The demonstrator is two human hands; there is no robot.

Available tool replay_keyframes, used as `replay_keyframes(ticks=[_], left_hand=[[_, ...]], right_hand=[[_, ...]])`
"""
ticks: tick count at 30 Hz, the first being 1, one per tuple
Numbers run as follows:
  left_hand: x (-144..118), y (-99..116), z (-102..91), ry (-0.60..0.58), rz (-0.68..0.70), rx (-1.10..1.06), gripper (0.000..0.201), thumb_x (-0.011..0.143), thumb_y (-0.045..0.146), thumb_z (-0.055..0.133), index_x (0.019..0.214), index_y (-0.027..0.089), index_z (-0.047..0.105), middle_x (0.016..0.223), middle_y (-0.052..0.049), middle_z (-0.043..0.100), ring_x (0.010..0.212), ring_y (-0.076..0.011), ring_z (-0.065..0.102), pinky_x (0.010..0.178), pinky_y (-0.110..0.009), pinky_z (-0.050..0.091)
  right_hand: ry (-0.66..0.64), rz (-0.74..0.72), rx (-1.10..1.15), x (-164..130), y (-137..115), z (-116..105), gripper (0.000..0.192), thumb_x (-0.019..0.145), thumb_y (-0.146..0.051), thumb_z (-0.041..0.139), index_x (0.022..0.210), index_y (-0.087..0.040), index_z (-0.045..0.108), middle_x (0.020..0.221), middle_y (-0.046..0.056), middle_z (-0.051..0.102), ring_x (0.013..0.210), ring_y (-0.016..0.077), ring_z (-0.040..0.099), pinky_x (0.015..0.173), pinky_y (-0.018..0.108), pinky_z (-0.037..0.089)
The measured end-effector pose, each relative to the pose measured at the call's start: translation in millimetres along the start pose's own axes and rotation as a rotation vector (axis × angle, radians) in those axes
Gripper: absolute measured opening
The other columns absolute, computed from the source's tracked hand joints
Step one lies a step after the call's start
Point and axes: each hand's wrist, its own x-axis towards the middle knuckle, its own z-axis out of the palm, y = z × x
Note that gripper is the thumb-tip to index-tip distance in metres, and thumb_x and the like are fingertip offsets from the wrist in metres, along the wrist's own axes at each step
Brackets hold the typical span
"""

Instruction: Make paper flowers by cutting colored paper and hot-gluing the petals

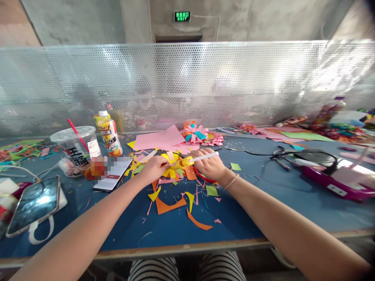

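Note:
My right hand (208, 164) grips a yellow hot-glue gun (184, 162) with a white glue stick (205, 157) poking out of its back to the right. The gun's nozzle points left at a yellow folded-paper piece (169, 168) that my left hand (152, 168) pinches. Both hands rest over a heap of yellow, orange, pink and green paper scraps (172, 199) on the blue table (263, 210). Red-handled scissors (202, 178) lie partly hidden under my right hand.
Pink paper sheets (159, 139) and finished paper flowers (196, 133) lie behind the hands. A plastic cup with a red straw (76, 148), a drink bottle (109, 133) and two phones (35, 203) sit at the left. A purple tool with black cables (328, 180) is at the right. A perforated metal screen (187, 82) closes the back.

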Motion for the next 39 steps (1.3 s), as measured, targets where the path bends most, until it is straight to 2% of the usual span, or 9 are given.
replay_keyframes(ticks=[7, 16, 22, 26, 34, 39], left_hand=[[-1, 2, -1.2, 0.005, -0.005, 0.011, 0.02, 0.081, 0.02, 0.046, 0.073, 0.016, 0.065, 0.077, -0.004, 0.064, 0.077, -0.0157, 0.057, 0.073, -0.028, 0.043], [-1, -1, 0.5, 0.026, 0.061, 0.038, 0.018, 0.08, 0.02, 0.048, 0.073, 0.017, 0.064, 0.076, -0.004, 0.063, 0.076, -0.0156, 0.055, 0.072, -0.028, 0.043], [1, -7, 1.4, 0.053, 0.093, 0.055, 0.018, 0.08, 0.019, 0.048, 0.074, 0.017, 0.064, 0.076, -0.004, 0.062, 0.078, -0.0162, 0.055, 0.073, -0.028, 0.042], [2, -8, 1.2, 0.047, 0.09, 0.065, 0.019, 0.081, 0.021, 0.047, 0.074, 0.017, 0.064, 0.076, -0.004, 0.062, 0.078, -0.0161, 0.055, 0.073, -0.029, 0.043], [1, -9, 1.5, 0.044, 0.078, 0.074, 0.02, 0.081, 0.022, 0.046, 0.075, 0.017, 0.064, 0.077, -0.005, 0.063, 0.079, -0.0165, 0.055, 0.073, -0.029, 0.043], [1, -7, 0.9, 0.043, 0.078, 0.07, 0.018, 0.081, 0.021, 0.047, 0.074, 0.018, 0.063, 0.076, -0.004, 0.063, 0.078, -0.0164, 0.055, 0.074, -0.029, 0.042]], right_hand=[[-0.049, 0.003, 0.041, -4, 7, -1, 0.025, 0.087, -0.013, 0.035, 0.098, -0.015, 0.058, 0.094, 0.009, 0.063, 0.084, 0.0171, 0.053, 0.071, 0.032, 0.039], [-0.017, -0.011, 0.076, -7, 13, 1, 0.022, 0.086, -0.012, 0.039, 0.094, -0.013, 0.059, 0.094, 0.009, 0.064, 0.081, 0.0165, 0.054, 0.069, 0.031, 0.039], [-0.021, -0.042, 0.006, -9, 19, -1, 0.02, 0.085, -0.012, 0.041, 0.095, -0.014, 0.059, 0.099, 0.008, 0.063, 0.081, 0.0163, 0.054, 0.073, 0.032, 0.038], [-0.059, -0.014, 0.035, -9, 18, -1, 0.023, 0.086, -0.012, 0.04, 0.1, -0.016, 0.058, 0.099, 0.007, 0.063, 0.082, 0.0158, 0.054, 0.073, 0.031, 0.038], [-0.035, -0.033, 0.092, -5, 18, -6, 0.024, 0.085, -0.01, 0.041, 0.101, -0.017, 0.058, 0.096, 0.008, 0.063, 0.087, 0.0164, 0.053, 0.077, 0.032, 0.038], [-0.073, -0.049, 0.063, -5, 20, -8, 0.024, 0.086, -0.011, 0.04, 0.099, -0.017, 0.059, 0.097, 0.007, 0.063, 0.086, 0.0159, 0.053, 0.076, 0.031, 0.037]])
